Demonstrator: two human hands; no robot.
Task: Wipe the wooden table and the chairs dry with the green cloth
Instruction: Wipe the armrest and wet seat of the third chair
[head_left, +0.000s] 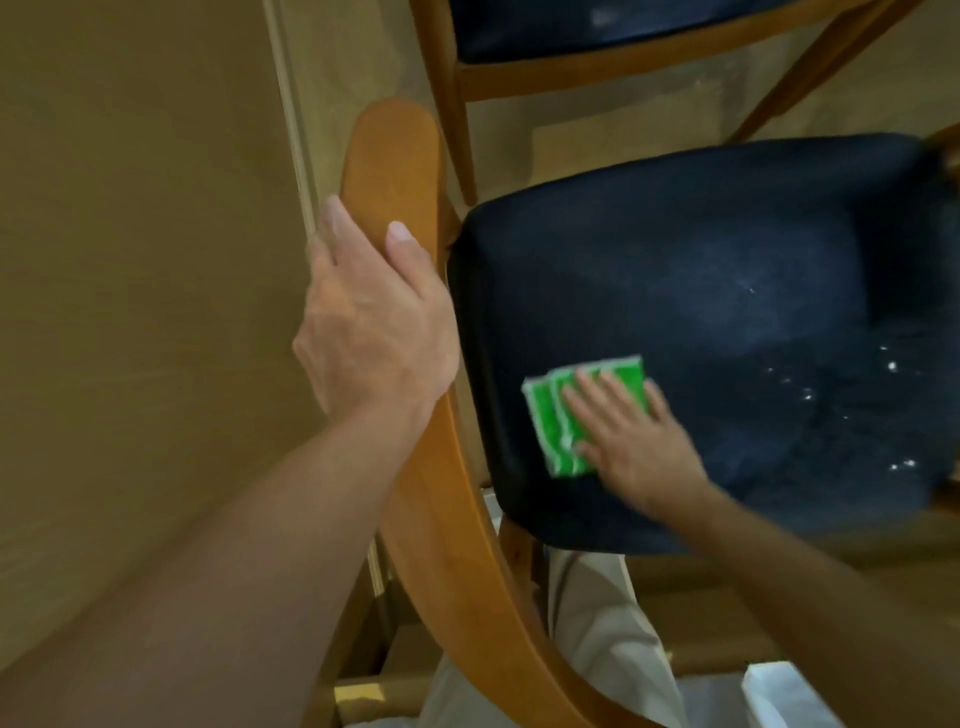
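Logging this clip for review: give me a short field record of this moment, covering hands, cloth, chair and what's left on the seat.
left hand: gripping the wooden chair backrest
right hand: flat on green cloth
cloth location: near-left part of dark seat cushion
seat condition: white specks to the right of the cloth
second chair: behind, partly in view

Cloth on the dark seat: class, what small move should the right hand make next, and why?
Probably slide the cloth rightward across the seat. The right hand presses it flat near the seat's left side, while pale specks, possibly droplets, dot the right side. The left hand grips the chair back, so the chair looks steadied.
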